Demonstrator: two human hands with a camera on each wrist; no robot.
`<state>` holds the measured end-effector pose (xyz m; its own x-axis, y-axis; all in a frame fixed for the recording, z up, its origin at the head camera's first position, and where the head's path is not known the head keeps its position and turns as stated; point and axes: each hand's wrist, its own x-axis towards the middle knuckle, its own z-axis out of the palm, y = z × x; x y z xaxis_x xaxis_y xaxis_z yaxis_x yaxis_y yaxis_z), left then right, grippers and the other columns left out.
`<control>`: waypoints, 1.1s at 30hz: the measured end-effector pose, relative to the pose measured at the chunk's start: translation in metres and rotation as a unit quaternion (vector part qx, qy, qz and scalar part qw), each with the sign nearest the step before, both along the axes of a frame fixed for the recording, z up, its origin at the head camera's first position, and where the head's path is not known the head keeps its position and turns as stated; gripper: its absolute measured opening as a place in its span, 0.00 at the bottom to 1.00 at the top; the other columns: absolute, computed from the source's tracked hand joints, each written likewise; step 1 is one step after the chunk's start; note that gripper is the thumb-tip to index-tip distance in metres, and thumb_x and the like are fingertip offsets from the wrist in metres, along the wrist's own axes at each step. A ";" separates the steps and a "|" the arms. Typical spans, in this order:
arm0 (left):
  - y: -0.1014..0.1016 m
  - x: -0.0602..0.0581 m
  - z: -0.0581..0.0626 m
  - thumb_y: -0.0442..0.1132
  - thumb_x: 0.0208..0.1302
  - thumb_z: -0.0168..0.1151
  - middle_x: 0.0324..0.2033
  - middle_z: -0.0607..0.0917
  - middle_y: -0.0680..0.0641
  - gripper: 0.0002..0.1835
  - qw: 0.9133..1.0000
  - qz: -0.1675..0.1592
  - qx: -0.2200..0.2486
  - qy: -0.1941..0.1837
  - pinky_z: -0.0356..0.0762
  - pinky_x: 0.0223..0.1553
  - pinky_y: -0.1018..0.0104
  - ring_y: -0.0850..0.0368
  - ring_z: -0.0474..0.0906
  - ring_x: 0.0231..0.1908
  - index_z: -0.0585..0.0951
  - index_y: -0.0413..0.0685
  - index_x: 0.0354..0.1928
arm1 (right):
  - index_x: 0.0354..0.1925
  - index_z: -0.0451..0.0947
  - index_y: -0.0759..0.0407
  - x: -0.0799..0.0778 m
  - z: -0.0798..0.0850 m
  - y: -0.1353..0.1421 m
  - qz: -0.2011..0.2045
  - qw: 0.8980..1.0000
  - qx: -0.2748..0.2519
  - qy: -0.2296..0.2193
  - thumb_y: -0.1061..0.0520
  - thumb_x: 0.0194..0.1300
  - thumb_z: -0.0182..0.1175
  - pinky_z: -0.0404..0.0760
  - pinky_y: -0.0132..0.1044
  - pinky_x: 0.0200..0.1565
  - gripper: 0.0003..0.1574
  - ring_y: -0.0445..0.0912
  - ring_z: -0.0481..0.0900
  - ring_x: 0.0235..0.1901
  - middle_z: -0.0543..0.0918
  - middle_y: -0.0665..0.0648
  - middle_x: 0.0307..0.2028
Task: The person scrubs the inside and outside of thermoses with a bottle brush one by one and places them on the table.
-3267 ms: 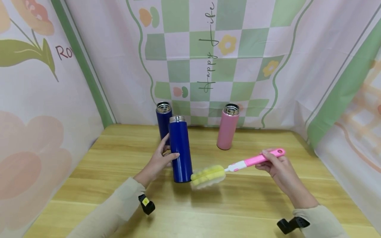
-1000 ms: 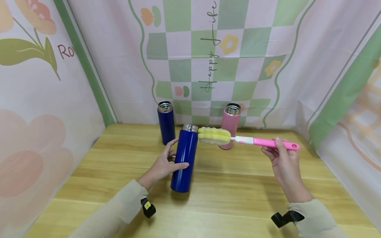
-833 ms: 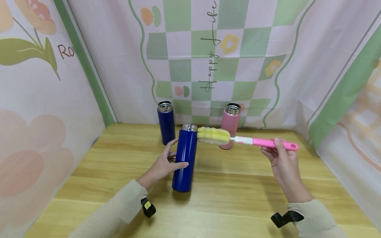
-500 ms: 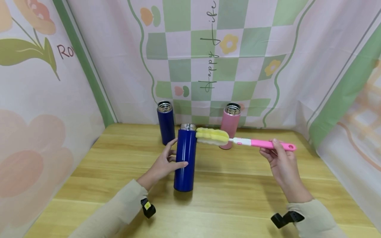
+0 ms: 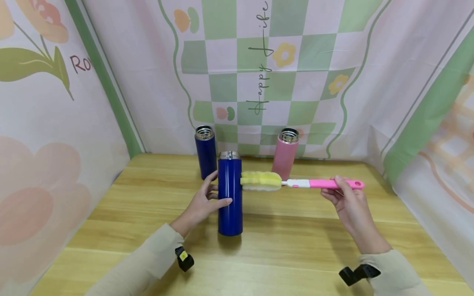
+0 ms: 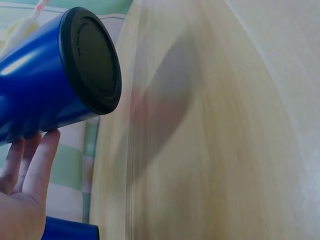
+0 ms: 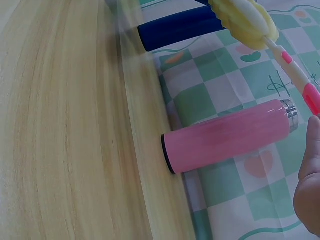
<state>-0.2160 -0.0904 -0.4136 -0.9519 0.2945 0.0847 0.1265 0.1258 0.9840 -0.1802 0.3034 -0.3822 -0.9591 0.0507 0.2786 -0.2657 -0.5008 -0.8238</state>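
Note:
My left hand [image 5: 203,202] grips a shiny blue vacuum flask [image 5: 230,193] with a bare steel mouth, held nearly upright above the table. In the left wrist view its black base [image 6: 92,60] faces the camera, with the fingers [image 6: 40,165] against its side. My right hand [image 5: 349,207] holds a bottle brush by its pink handle [image 5: 326,183]. The brush's yellow and white sponge head [image 5: 261,181] lies level, its tip right at the flask's right side. The right wrist view shows the sponge [image 7: 245,22] and the thumb [image 7: 311,150] at the handle.
Behind the held flask stands a second, darker blue flask [image 5: 205,154], lidless. A lidless pink flask [image 5: 285,158] stands at the back right, partly behind the brush. The wooden table [image 5: 281,255] ends at a printed cloth backdrop [image 5: 248,86].
Over the last second the held flask has tilted back to nearly upright and shifted slightly left. The brush has slid down along its side from near the mouth, moving slightly left too.

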 end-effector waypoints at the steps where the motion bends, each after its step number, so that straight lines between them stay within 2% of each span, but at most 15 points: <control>1: 0.000 0.000 0.000 0.43 0.59 0.75 0.56 0.77 0.43 0.51 1.000 0.003 0.004 0.001 0.79 0.49 0.52 0.48 0.78 0.51 0.54 0.70 0.77 | 0.41 0.81 0.67 0.000 0.000 0.000 0.003 1.000 0.004 0.000 0.62 0.78 0.49 0.84 0.35 0.43 0.14 0.46 0.87 0.34 0.87 0.60 0.35; 5: 0.001 0.000 0.003 0.42 0.59 0.75 0.59 0.76 0.41 0.51 0.999 0.020 0.027 -0.007 0.80 0.49 0.50 0.45 0.78 0.53 0.54 0.70 0.78 | 0.40 0.81 0.67 0.001 -0.001 0.000 0.020 1.000 0.020 0.001 0.62 0.79 0.48 0.84 0.36 0.43 0.15 0.47 0.87 0.34 0.87 0.60 0.35; 9: 0.000 -0.002 0.004 0.41 0.60 0.74 0.61 0.75 0.40 0.50 0.998 0.033 0.052 -0.018 0.81 0.49 0.48 0.43 0.77 0.56 0.54 0.77 0.77 | 0.39 0.81 0.65 0.001 -0.004 0.000 0.028 0.999 0.035 0.000 0.63 0.79 0.47 0.84 0.36 0.42 0.16 0.46 0.87 0.34 0.86 0.60 0.35; 14: -0.001 -0.004 0.004 0.38 0.61 0.73 0.61 0.76 0.38 0.51 0.997 0.029 0.072 -0.005 0.82 0.46 0.46 0.40 0.77 0.57 0.53 0.84 0.76 | 0.39 0.80 0.67 0.002 -0.005 0.001 0.047 0.999 0.027 -0.001 0.65 0.78 0.47 0.84 0.37 0.41 0.15 0.47 0.87 0.33 0.86 0.61 0.34; 19: -0.003 -0.005 0.005 0.36 0.63 0.71 0.60 0.77 0.37 0.51 0.996 0.025 0.086 0.001 0.82 0.46 0.46 0.39 0.78 0.56 0.52 0.83 0.76 | 0.39 0.81 0.67 0.003 -0.007 0.004 0.061 0.996 0.061 -0.005 0.65 0.79 0.46 0.85 0.37 0.41 0.16 0.48 0.87 0.34 0.86 0.61 0.35; 25: -0.005 -0.006 0.006 0.36 0.66 0.67 0.60 0.77 0.35 0.48 0.995 0.029 0.092 -0.007 0.82 0.46 0.49 0.40 0.79 0.55 0.51 0.83 0.76 | 0.40 0.83 0.61 0.008 -0.011 0.007 0.075 0.988 0.127 -0.036 0.64 0.79 0.47 0.84 0.36 0.41 0.17 0.45 0.87 0.32 0.87 0.58 0.35; 33: -0.007 -0.006 0.007 0.36 0.69 0.62 0.62 0.75 0.34 0.46 0.993 0.017 0.112 -0.014 0.81 0.48 0.45 0.39 0.78 0.57 0.49 0.82 0.77 | 0.40 0.84 0.60 0.008 -0.014 0.008 0.079 0.989 0.120 -0.036 0.63 0.79 0.47 0.84 0.35 0.41 0.18 0.44 0.87 0.32 0.87 0.57 0.35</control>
<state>-0.2218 -0.0975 -0.4068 -0.9639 0.2393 0.1170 0.0974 -0.0925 0.9909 -0.1727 0.3117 -0.3967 -0.9673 -0.1613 0.1959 -0.1365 -0.3201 -0.9375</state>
